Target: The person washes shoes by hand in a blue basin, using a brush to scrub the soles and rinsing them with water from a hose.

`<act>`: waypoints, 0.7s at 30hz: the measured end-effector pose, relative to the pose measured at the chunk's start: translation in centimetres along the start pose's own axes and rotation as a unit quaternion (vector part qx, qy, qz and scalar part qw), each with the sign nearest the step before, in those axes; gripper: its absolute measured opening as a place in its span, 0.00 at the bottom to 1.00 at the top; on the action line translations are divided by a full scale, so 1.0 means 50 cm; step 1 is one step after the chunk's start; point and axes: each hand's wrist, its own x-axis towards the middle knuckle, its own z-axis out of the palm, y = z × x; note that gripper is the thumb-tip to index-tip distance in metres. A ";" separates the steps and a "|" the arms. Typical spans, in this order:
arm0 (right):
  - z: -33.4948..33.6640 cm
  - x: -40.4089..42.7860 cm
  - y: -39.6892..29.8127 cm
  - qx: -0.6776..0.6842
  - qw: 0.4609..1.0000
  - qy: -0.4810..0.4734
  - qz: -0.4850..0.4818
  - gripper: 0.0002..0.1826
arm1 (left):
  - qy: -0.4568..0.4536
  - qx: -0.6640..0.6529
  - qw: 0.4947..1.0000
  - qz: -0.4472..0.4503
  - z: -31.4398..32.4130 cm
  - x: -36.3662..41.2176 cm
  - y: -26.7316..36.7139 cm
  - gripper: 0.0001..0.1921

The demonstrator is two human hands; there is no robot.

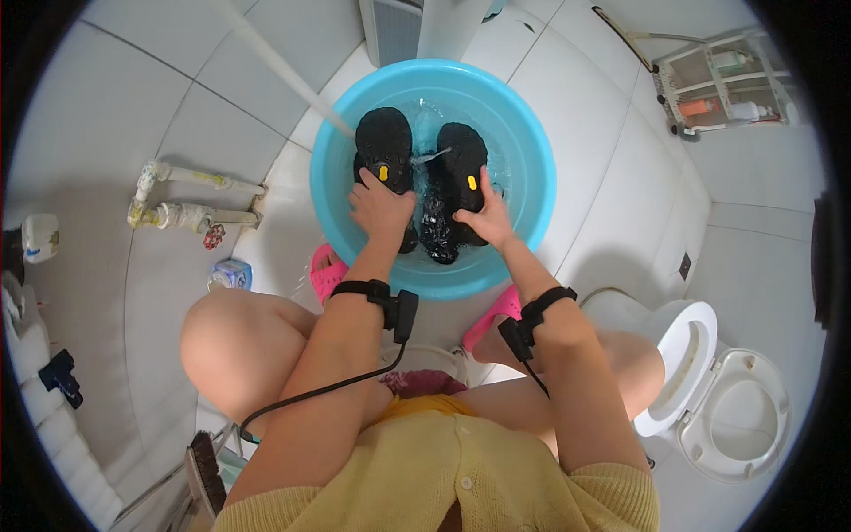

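Note:
A blue plastic basin (pixel 540 193) of water stands on the floor before me. In it, my left hand (pixel 382 207) grips a black shoe (pixel 384 136) with its sole up, a small yellow mark on the sole. My right hand (pixel 488 211) holds a second black shoe (pixel 462 143), also sole up, thumb and fingers at its two edges. Between and beneath them lies more wet black footwear (pixel 439 226), partly under water. A thin whitish strip (pixel 432 157) lies between the two soles. Black bands with small devices circle both my forearms.
White pipes with a red valve handle (pixel 213 237) run along the left wall, above a blue container (pixel 231 274). A toilet (pixel 688 362) stands at the right, a shelf rack (pixel 721 80) at the upper right. A brush (pixel 206 472) is at lower left. A pale hose (pixel 286 66) reaches the basin.

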 end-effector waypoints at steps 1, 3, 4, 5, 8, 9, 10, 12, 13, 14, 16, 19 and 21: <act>0.010 -0.005 -0.019 -0.115 0.990 -0.023 0.075 0.59 | -0.013 0.013 1.000 -0.002 0.005 -0.001 -0.001 0.49; 0.028 -0.003 -0.042 -0.227 0.961 -0.050 0.151 0.59 | -0.029 0.028 0.999 -0.005 0.023 0.004 -0.007 0.50; 0.038 0.001 -0.047 -0.251 0.949 -0.058 0.183 0.59 | -0.045 0.053 0.997 -0.013 0.039 0.009 -0.014 0.51; 0.044 0.007 -0.051 -0.275 0.935 -0.066 0.214 0.60 | -0.060 0.078 0.995 -0.021 0.053 0.015 -0.020 0.53; 0.030 0.025 -0.058 -0.276 0.922 -0.093 0.255 0.62 | -0.145 0.082 0.986 -0.021 0.061 0.020 0.007 0.54; 0.032 0.034 -0.061 -0.280 0.918 -0.102 0.262 0.62 | -0.147 0.085 0.985 -0.022 0.061 0.026 0.012 0.54; 0.037 0.040 -0.060 -0.279 0.917 -0.105 0.265 0.62 | -0.159 0.100 0.982 -0.021 0.063 0.032 0.018 0.54; 0.046 0.043 -0.054 -0.307 0.905 -0.107 0.273 0.63 | -0.175 0.118 0.977 -0.022 0.071 0.041 0.027 0.55; 0.051 0.044 -0.049 -0.307 0.904 -0.110 0.278 0.63 | -0.175 0.121 0.977 -0.022 0.076 0.042 0.030 0.54; 0.056 0.045 -0.043 -0.308 0.910 -0.102 0.260 0.63 | -0.175 0.125 0.976 -0.022 0.083 0.043 0.032 0.54; 0.075 0.044 -0.039 -0.307 0.921 -0.091 0.220 0.62 | -0.165 0.131 0.978 -0.012 0.096 0.044 0.019 0.54; 0.083 0.044 -0.042 -0.309 0.927 -0.060 0.203 0.62 | -0.167 0.136 0.977 -0.004 0.097 0.037 0.029 0.53; 0.088 0.042 -0.035 -0.309 0.927 -0.061 0.204 0.61 | -0.179 0.138 0.974 -0.011 0.101 0.037 0.030 0.52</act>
